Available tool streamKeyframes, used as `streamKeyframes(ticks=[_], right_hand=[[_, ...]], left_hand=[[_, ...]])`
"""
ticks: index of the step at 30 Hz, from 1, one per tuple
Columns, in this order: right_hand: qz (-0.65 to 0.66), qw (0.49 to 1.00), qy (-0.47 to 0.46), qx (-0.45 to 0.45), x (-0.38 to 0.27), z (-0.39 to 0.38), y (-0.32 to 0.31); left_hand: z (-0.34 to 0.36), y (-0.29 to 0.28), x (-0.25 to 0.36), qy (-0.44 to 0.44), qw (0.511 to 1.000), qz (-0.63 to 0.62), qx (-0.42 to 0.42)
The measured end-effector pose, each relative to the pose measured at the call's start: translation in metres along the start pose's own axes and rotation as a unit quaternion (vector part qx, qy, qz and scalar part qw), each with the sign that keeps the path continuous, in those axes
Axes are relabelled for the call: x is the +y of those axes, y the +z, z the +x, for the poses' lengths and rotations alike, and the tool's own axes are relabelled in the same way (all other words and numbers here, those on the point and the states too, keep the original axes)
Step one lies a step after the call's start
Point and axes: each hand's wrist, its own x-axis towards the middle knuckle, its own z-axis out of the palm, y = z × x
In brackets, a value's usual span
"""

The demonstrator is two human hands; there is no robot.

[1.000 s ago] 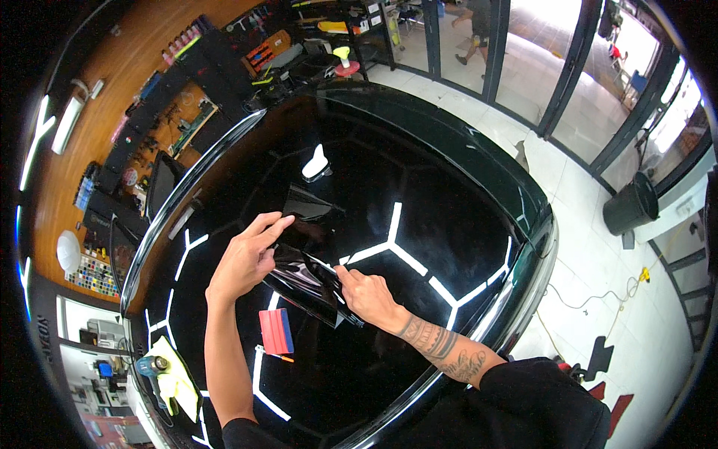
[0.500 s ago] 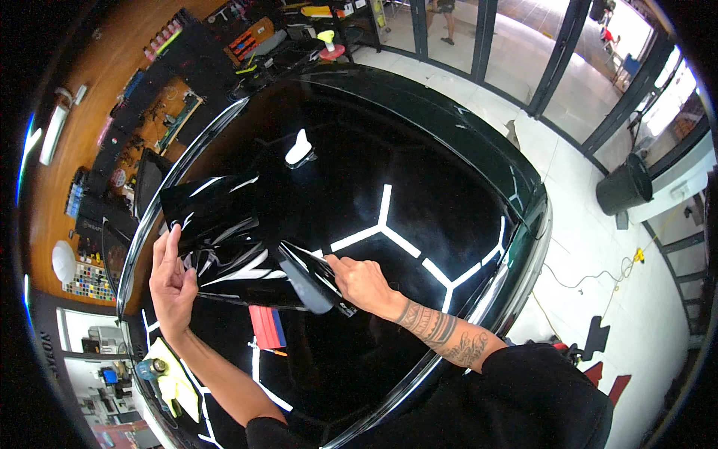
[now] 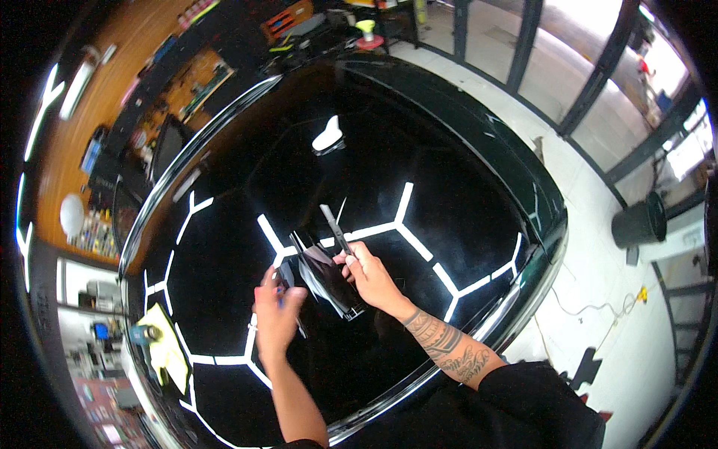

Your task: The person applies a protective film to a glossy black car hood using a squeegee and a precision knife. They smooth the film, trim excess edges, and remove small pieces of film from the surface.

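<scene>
My right hand (image 3: 368, 278) is closed around a slim grey-and-black tool (image 3: 336, 226) that looks like a cutter knife, its far end angled up and away. Beside those fingers a crumpled piece of glossy black film (image 3: 323, 273) lies bunched, its near edge by white marks. My left hand (image 3: 278, 318) is just left of the film, smeared by motion. Bits of red and blue, apparently the squeegee, show at its fingers; whether it is gripped or lies under the hand is hidden. Both hands are over the shiny black car roof (image 3: 419, 314).
A white fin antenna (image 3: 327, 136) rises from the roof's far part. At the left edge, a spray bottle (image 3: 143, 334) lies on a yellow cloth (image 3: 170, 352). A black bin (image 3: 639, 221) and a cable (image 3: 598, 308) are on the floor to the right.
The spread black film at the left is now bunched near my right hand. My left hand has left its far edge and moved right to the squeegee. The slim tool now shows in my right hand.
</scene>
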Motion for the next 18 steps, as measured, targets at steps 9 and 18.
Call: streamKeyframes(ticks=[9,18], right_hand=[[0.023,0.997,-0.026,0.067,-0.006,0.013,-0.002],[0.346,0.938,0.021,0.009,0.004,0.002,-0.021]], left_hand=[[-0.031,0.052,0.046,-0.014,0.978,0.208,0.029],[-0.040,0.051,0.015,0.104,0.967,0.212,0.097]])
